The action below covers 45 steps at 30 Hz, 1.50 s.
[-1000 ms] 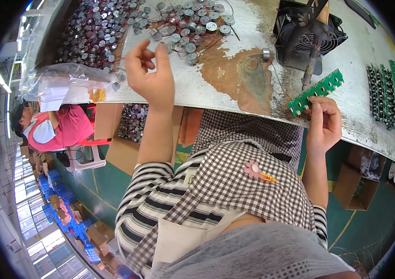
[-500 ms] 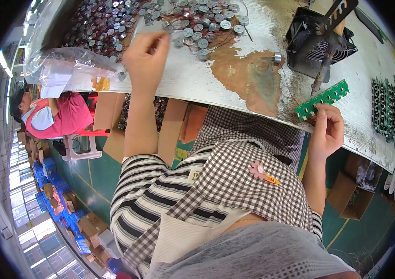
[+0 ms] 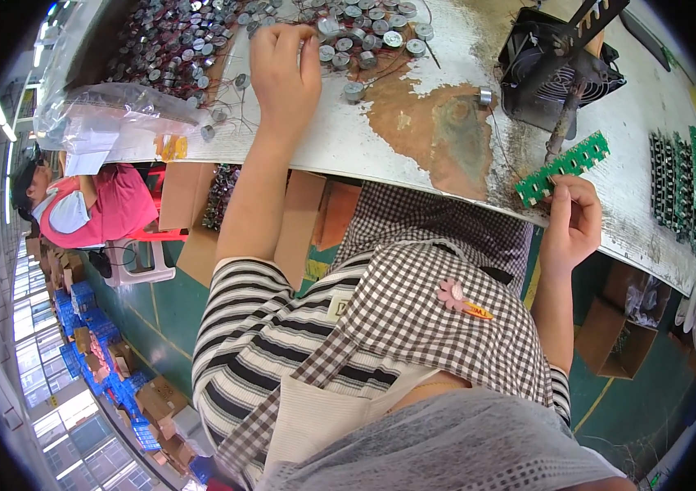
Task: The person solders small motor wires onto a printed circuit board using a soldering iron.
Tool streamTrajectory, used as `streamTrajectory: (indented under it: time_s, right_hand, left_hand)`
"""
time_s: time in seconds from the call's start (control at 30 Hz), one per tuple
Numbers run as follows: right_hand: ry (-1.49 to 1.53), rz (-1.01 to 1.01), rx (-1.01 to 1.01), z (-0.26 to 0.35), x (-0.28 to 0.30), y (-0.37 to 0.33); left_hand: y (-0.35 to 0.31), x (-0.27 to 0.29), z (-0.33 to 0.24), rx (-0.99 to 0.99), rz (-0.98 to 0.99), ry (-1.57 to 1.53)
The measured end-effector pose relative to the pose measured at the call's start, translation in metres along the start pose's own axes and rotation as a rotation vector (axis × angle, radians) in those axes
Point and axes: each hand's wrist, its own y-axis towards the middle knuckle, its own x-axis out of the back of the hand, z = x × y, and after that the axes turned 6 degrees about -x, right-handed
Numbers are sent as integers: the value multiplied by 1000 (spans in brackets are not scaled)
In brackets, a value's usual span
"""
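My right hand (image 3: 574, 214) pinches the lower edge of a long green circuit board (image 3: 565, 168), tilted over the front of the bench. A single small round silver motor (image 3: 484, 96) lies left of the fan, its thin wire running down toward the board. At the far side, my left hand (image 3: 285, 80) is at the edge of a heap of small round motors (image 3: 368, 26) with red wires. Its fingers are curled and the fingertips are hidden, so whatever they hold does not show. One loose motor (image 3: 353, 92) lies just right of that hand.
A black fan (image 3: 528, 61) with a dark metal stand (image 3: 565, 123) is beyond the board. Rows of green boards (image 3: 683, 188) lie at the right. More motors (image 3: 172, 49) and a clear plastic bag (image 3: 131, 110) are at left. A seated person (image 3: 98, 204) is farther left.
My left hand has moved right and farther out, into the edge of the motor heap, and several motors there have shifted. My right hand keeps the board in nearly the same place.
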Motion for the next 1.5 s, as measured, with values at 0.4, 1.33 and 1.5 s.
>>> streamTrajectory:
  time_s: [0.4,1.33,1.5]
  right_hand:
    - [5,-7,7,1,-1,1]
    - [-228,89,339,10,0,15]
    - [-235,72,352,10,0,16]
  left_hand:
    - [1,-18,-74,952,751,-1230]
    - [-17,-39,-174,947,620,-1414]
    - [-19,-42,-177,837,576,-1296]
